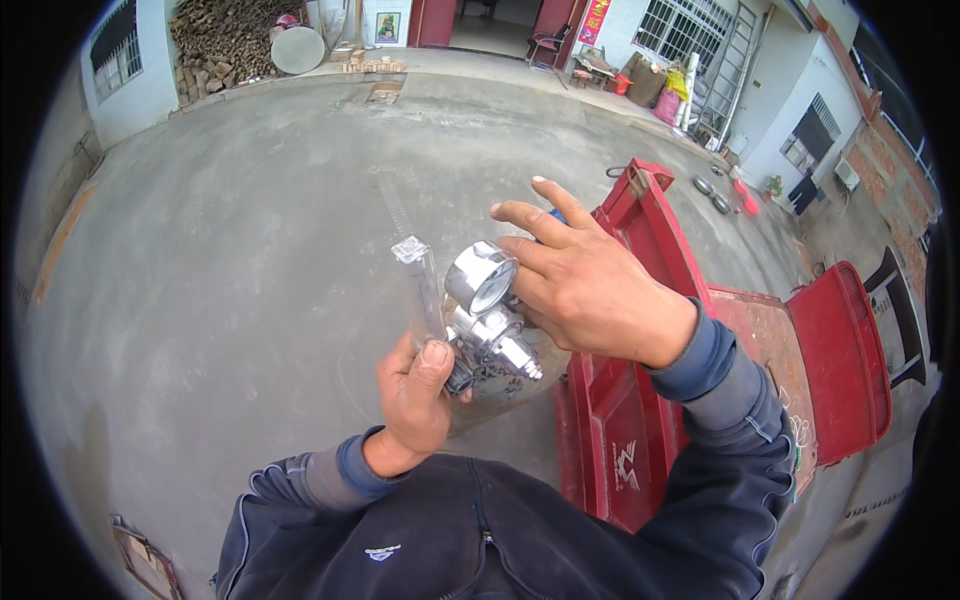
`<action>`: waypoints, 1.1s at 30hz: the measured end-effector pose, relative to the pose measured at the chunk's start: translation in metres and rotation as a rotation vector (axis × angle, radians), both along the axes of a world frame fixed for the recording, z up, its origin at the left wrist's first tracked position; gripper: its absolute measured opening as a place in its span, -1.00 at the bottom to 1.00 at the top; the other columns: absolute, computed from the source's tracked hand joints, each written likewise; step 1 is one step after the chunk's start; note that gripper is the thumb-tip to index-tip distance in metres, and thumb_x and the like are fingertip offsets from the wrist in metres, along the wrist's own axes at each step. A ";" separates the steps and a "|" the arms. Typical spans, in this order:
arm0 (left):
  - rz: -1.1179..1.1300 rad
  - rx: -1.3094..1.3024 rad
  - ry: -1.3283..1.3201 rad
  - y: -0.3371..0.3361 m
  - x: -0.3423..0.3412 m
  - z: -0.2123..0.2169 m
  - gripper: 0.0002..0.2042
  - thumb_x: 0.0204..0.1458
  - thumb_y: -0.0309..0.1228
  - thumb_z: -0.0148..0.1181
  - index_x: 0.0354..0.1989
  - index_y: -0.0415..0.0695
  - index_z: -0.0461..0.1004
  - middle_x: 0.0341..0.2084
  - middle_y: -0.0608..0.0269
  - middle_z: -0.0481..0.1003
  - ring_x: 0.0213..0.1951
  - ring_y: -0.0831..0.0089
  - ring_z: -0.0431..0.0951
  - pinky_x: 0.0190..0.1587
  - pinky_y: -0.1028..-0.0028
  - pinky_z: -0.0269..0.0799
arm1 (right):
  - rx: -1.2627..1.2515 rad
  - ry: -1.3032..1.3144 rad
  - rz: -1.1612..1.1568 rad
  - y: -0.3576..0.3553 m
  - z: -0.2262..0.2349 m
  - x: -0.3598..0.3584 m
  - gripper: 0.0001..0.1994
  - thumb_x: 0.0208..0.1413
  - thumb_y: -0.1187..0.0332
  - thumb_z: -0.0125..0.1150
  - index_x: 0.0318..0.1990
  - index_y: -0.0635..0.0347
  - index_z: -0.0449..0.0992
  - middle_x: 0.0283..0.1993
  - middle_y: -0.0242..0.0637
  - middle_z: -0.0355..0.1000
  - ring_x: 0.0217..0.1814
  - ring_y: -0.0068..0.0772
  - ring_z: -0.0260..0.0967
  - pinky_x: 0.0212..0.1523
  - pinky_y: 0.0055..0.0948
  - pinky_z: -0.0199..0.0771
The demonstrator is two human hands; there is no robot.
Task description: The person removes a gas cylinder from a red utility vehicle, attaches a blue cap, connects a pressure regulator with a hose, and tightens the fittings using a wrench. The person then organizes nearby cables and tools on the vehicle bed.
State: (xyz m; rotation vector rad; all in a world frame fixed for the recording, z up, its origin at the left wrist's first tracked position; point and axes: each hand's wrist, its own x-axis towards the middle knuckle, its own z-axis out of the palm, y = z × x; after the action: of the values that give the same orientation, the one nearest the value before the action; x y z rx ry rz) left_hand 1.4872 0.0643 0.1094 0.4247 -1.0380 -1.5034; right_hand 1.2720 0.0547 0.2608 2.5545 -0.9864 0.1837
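Head view | left hand (pixel 412 400) fingers curled shut around lower body of chrome gas regulator (pixel 490 335), thumb on black knob | right hand (pixel 580 285) fingers half-open, resting on round gauge (pixel 480 277) | clear flow tube (pixel 425 290) upright beside gauge | red cart (pixel 640 420) just right | red vertical sign (pixel 594 20) by far doorway.

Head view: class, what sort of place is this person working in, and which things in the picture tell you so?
Probably an open concrete yard between low buildings, likely rural. Signs: a stacked woodpile by a wall, barred windows, and a red cart parked beside the person.
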 end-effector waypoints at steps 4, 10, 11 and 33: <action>0.016 -0.073 0.040 -0.006 -0.005 -0.011 -0.44 0.41 0.08 0.11 -0.23 -0.33 0.46 -0.52 0.12 0.44 -0.60 0.38 0.43 -0.56 0.37 0.39 | -0.006 0.002 -0.048 -0.002 -0.003 0.002 -0.78 -0.13 0.41 0.50 -0.31 0.26 0.64 0.16 -0.13 0.59 0.51 0.14 0.34 0.63 0.38 0.11; 0.005 -0.064 0.038 -0.002 -0.006 -0.012 -0.46 0.43 0.08 0.08 -0.24 -0.29 0.45 -0.52 0.14 0.44 -0.61 0.41 0.41 -0.57 0.37 0.37 | 0.010 -0.017 -0.013 0.006 0.004 0.007 -0.79 -0.07 0.39 0.41 -0.27 0.28 0.63 -0.05 -0.14 0.59 0.40 0.06 0.42 0.63 0.29 0.14; 0.006 -0.065 0.023 -0.001 -0.005 -0.011 -0.46 0.43 0.08 0.08 -0.24 -0.29 0.45 -0.52 0.14 0.44 -0.61 0.41 0.40 -0.57 0.38 0.36 | 0.000 -0.012 0.002 0.005 0.003 0.006 -0.82 -0.04 0.39 0.36 -0.27 0.28 0.65 -0.12 -0.14 0.59 0.37 0.05 0.43 0.63 0.26 0.15; 0.051 -0.043 -0.011 -0.005 -0.013 -0.011 -0.51 0.44 -0.01 0.07 -0.25 -0.31 0.45 -0.53 0.12 0.44 -0.61 0.40 0.39 -0.54 0.36 0.36 | 0.130 -0.216 0.037 -0.004 0.010 -0.020 -0.41 -0.08 0.42 0.38 0.21 0.31 0.56 0.31 0.06 0.50 0.53 0.20 0.32 0.57 0.14 0.28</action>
State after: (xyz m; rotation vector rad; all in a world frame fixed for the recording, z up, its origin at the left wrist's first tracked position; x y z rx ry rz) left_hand 1.4746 0.0593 0.0980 0.4268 -1.0588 -1.4321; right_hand 1.2521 0.0507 0.2710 2.7157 -1.0600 0.4274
